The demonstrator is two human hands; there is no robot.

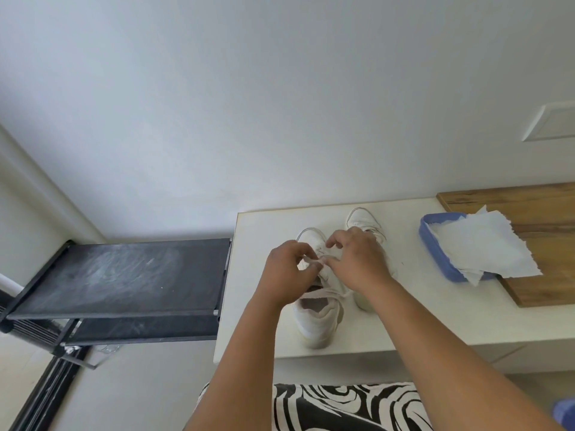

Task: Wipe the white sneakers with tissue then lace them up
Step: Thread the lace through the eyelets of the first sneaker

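A white table (435, 321) stands against a pale wall (249, 104). Right of the fingers, a wooden board (535, 275) lies on the table, with a blue tray (435, 253) resting partly over its near-left edge. Left of the fingers, a black rack shelf (124, 275), scuffed with white marks, butts against the table's side. Far up to the right, a white wall plate (550, 122). Below, black-and-white patterned fabric (342, 409).

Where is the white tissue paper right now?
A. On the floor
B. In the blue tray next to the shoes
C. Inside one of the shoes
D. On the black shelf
B: the tissue lies in the blue tray on the counter, apart from the sneakers, while both hands work the lace of the nearer sneaker.
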